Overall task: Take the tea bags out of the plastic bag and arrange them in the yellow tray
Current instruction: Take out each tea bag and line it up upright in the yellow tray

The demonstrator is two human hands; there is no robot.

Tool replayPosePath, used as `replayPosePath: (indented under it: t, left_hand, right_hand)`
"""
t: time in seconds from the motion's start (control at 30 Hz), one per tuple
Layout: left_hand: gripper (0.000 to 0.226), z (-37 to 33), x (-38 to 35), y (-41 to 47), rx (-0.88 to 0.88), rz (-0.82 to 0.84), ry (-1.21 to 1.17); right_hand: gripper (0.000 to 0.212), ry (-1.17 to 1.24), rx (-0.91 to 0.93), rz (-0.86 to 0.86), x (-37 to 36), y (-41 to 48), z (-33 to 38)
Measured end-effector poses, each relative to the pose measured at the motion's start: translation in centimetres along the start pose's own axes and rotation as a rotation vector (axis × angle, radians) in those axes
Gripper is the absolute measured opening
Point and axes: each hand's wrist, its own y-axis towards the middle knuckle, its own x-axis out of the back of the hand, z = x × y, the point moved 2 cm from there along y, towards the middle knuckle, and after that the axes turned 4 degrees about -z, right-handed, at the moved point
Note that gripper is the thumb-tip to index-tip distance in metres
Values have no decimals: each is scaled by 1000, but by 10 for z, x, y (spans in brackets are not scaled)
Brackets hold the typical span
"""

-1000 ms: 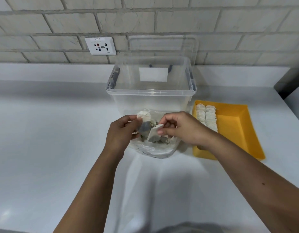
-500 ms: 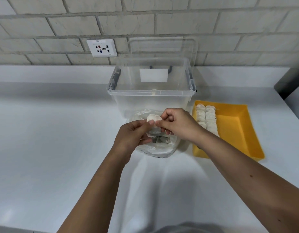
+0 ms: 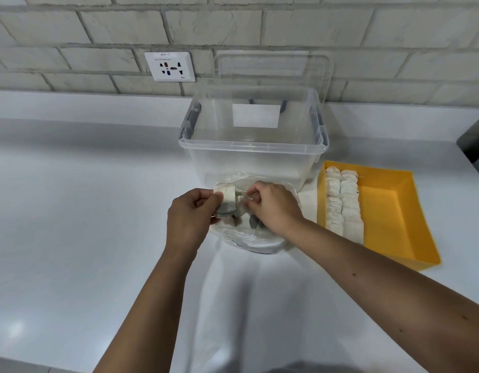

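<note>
A clear plastic bag (image 3: 256, 242) lies on the white counter in front of me, with several tea bags inside. My left hand (image 3: 190, 215) pinches a white tea bag (image 3: 227, 196) at the bag's mouth. My right hand (image 3: 273, 207) reaches into the bag with curled fingers, pinching a string or a tea bag; which one is not clear. To the right sits the yellow tray (image 3: 394, 211), with two neat rows of tea bags (image 3: 343, 203) along its left side.
A large clear storage box (image 3: 253, 146) stands open just behind the plastic bag, its lid leaning on the brick wall. A wall socket (image 3: 169, 66) is at the back left. A dark object (image 3: 475, 142) is at the far right edge.
Both hands have shifted slightly left over the bag. The tea bag that both hands held at the middle is now in my left hand, and my right hand has dipped back into the bag.
</note>
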Motion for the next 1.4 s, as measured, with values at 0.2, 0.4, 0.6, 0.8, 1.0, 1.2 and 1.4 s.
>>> replayPosePath:
  t: [0.2,0.4,0.6,0.8,1.0,1.2,1.4]
  left_hand:
    - [9,-2,-1,-1,-5,24,14]
    - [9,-6,-3,-2,-14,26,4]
    - [9,-16,-24,-11,-52,105,-38]
    - [10,-27,-70,-37,-71,280,-64]
    - [9,-24,-109,-56,-40,398,-75]
    - [11,-15,-126,-63,-7,450,-55]
    - [10,-11,-129,-58,16,447,-37]
  right_hand:
    - [17,5,25,-45,-14,5,3]
    - [9,200,-8,-121,18,-9,-3]
    - [11,527,-87,-124,79,-49,-22]
    - [13,430,-122,-192,145,-79,-66]
    - [10,198,-222,1,162,-103,-118]
    - [14,235,-273,202,137,-105,-145]
    - [10,138,-322,168,125,-94,-161]
